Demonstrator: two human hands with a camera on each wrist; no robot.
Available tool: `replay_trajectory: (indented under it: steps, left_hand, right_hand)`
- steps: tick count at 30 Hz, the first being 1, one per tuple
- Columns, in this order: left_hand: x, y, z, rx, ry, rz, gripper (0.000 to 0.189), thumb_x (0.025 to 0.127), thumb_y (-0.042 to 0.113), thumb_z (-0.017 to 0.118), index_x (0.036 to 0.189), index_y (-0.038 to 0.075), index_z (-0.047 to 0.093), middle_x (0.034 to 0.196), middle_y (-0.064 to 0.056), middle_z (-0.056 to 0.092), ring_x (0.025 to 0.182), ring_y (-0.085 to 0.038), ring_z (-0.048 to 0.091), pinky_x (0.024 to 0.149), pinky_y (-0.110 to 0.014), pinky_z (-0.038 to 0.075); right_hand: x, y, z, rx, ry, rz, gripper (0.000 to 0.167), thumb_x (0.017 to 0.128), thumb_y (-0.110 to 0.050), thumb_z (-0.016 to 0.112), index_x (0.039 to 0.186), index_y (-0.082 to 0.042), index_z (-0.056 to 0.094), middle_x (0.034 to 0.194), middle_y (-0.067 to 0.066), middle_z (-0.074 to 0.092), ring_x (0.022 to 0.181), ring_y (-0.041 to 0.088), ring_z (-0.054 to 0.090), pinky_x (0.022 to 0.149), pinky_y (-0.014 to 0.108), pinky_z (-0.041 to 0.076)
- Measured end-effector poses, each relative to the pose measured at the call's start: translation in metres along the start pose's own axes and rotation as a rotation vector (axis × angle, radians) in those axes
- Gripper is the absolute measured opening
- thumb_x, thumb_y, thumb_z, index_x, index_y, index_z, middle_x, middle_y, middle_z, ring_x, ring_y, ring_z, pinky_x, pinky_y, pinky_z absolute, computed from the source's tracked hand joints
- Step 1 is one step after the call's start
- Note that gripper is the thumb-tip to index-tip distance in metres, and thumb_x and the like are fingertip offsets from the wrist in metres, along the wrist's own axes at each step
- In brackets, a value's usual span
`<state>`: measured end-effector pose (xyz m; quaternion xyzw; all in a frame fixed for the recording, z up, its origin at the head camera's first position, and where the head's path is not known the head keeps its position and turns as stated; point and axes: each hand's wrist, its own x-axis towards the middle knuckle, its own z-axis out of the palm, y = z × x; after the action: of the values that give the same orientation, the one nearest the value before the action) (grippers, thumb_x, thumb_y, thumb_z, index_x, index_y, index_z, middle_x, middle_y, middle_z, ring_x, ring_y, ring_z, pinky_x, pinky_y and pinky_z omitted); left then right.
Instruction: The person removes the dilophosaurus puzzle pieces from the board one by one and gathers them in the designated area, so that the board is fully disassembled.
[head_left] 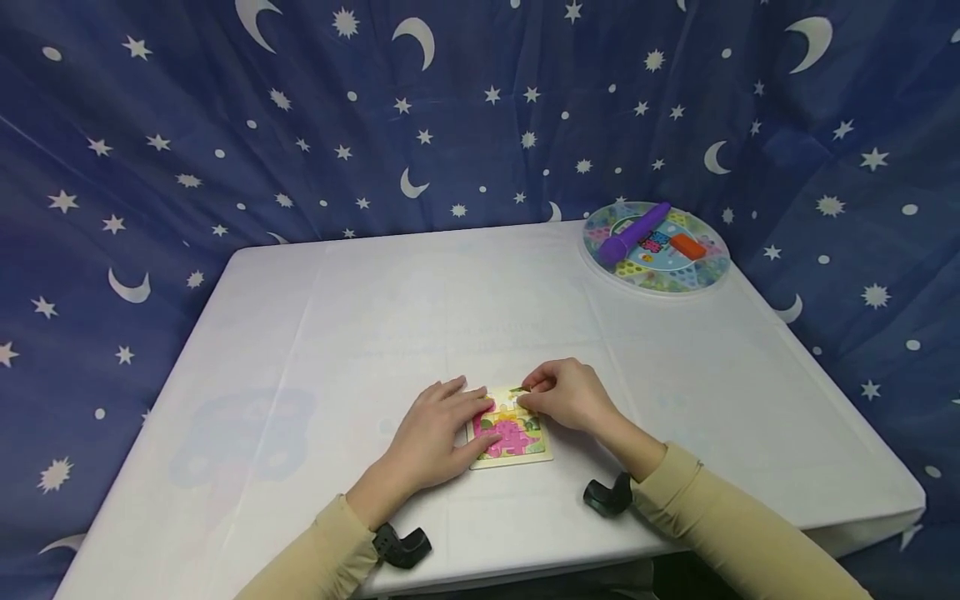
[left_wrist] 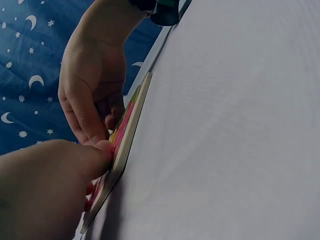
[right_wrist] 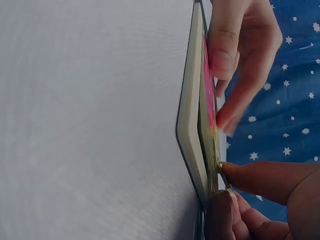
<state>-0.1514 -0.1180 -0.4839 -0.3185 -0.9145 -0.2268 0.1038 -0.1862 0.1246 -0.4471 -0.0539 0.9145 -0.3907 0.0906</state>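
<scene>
A small square jigsaw puzzle (head_left: 513,437) with a pink dinosaur picture and a pale wooden border lies near the table's front middle. My left hand (head_left: 438,425) rests on its left side, fingers extended, with fingertips and thumb on the picture. At the upper right corner my right hand (head_left: 573,396) pinches a thin puzzle piece (right_wrist: 227,184) between thumb and fingers. This piece stands tilted against the puzzle's surface in the right wrist view. Much of the puzzle's top left is covered by the left fingers. From the left wrist the board's edge (left_wrist: 131,125) shows side-on.
At the back right corner of the white-covered table (head_left: 360,333) lies a round colourful board (head_left: 675,279). On it are a purple microphone-shaped object (head_left: 633,233) and an orange block (head_left: 687,247). A blue curtain (head_left: 450,108) with stars and moons hangs behind the table.
</scene>
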Motion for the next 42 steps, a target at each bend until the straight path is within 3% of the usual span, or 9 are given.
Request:
replay_trajectory:
  steps: [5,9,15,25,33,36,42]
  left_hand:
    - [0.006,0.006,0.007,0.020,0.076,0.014,0.046,0.093,0.052,0.070,0.130,0.025,0.073,0.127,0.002,0.071,0.128,-0.030,0.058,0.109,-0.056,0.038]
    - [0.008,0.008,0.010,0.058,0.107,0.024,0.043,0.090,0.054,0.073,0.122,0.027,0.078,0.126,-0.003,0.071,0.123,-0.031,0.060,0.105,-0.052,0.042]
    - [0.007,0.011,0.011,0.054,0.076,0.024,0.047,0.091,0.053,0.073,0.126,0.021,0.076,0.134,0.001,0.067,0.129,-0.030,0.058,0.108,-0.057,0.039]
    - [0.008,0.013,0.008,0.080,0.059,0.030,0.049,0.092,0.053,0.073,0.127,0.019,0.076,0.130,0.001,0.069,0.129,-0.029,0.059,0.107,-0.060,0.039]
    - [0.007,0.011,0.010,0.067,0.057,0.019,0.049,0.091,0.053,0.074,0.126,0.019,0.076,0.130,0.001,0.069,0.128,-0.029,0.059,0.108,-0.059,0.040]
    - [0.006,0.011,0.010,0.060,0.053,0.012,0.049,0.091,0.053,0.074,0.127,0.020,0.076,0.131,0.001,0.069,0.128,-0.029,0.059,0.109,-0.058,0.039]
    - [0.006,0.010,0.011,0.048,0.089,0.024,0.050,0.090,0.055,0.074,0.125,0.020,0.077,0.128,0.001,0.070,0.128,-0.029,0.060,0.109,-0.058,0.040]
  right_hand:
    - [0.001,0.003,-0.001,-0.005,-0.001,0.011,0.015,0.083,-0.026,0.085,0.091,-0.015,0.077,0.075,-0.005,0.068,0.072,0.014,0.061,0.068,0.032,0.048]
    - [0.002,0.004,-0.002,0.005,-0.005,0.012,0.016,0.083,-0.027,0.085,0.091,-0.015,0.077,0.074,-0.005,0.068,0.072,0.015,0.061,0.069,0.032,0.047]
    - [0.002,0.006,0.000,0.043,-0.007,0.029,0.017,0.082,-0.027,0.086,0.092,-0.015,0.078,0.075,-0.004,0.069,0.070,0.015,0.062,0.063,0.031,0.049]
    - [0.006,0.006,-0.001,0.092,-0.029,0.062,0.016,0.082,-0.024,0.085,0.093,-0.013,0.078,0.077,-0.002,0.071,0.070,0.015,0.063,0.062,0.029,0.049]
    - [0.012,0.009,-0.001,0.231,-0.101,0.154,0.014,0.087,-0.021,0.082,0.093,-0.008,0.080,0.082,0.003,0.073,0.071,0.016,0.065,0.061,0.028,0.055]
    - [0.010,0.008,0.001,0.178,-0.061,0.130,0.013,0.085,-0.024,0.083,0.090,-0.012,0.080,0.079,0.000,0.073,0.071,0.016,0.065,0.061,0.029,0.053]
    - [0.000,-0.002,0.005,0.034,0.062,-0.003,0.006,0.079,-0.021,0.080,0.083,-0.017,0.078,0.069,-0.008,0.069,0.067,0.014,0.064,0.062,0.031,0.049]
